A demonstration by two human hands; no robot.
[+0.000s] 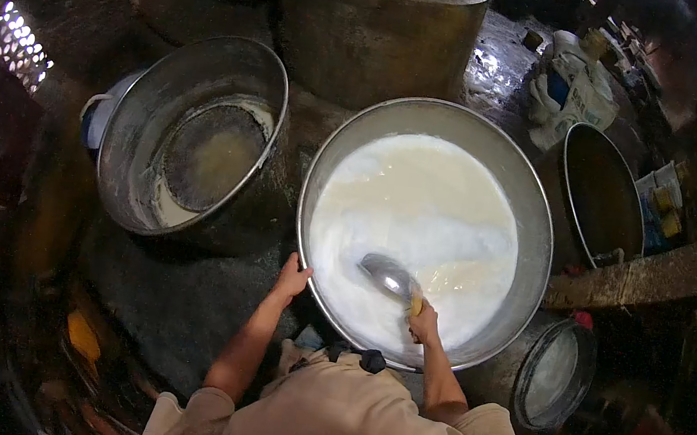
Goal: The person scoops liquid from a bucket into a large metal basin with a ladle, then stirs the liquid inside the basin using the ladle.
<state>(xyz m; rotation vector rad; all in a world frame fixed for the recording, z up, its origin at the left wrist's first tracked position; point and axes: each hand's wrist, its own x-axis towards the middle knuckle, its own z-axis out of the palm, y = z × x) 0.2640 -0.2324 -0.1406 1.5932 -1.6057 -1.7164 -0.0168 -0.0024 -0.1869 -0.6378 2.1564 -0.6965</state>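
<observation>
A wide metal basin (522,321) stands right in front of me, holding pale, milky liquid (427,184) with white foam over part of it. My right hand (423,323) grips the yellowish handle of a metal ladle (391,277) above the near part of the liquid. The ladle's rounded metal head is at the foamy surface; I cannot tell how deep it dips. At the basin's left rim, my left hand (293,279) holds on to the edge, its fingers partly hidden by the rim.
To the left stands a large metal pot (134,156) with pale residue inside. Behind the basin is a round, thick-walled stove or vat (370,42). On the right are a dark open drum (573,193), a wooden beam (646,276), a smaller metal container (530,370) and sacks (572,97).
</observation>
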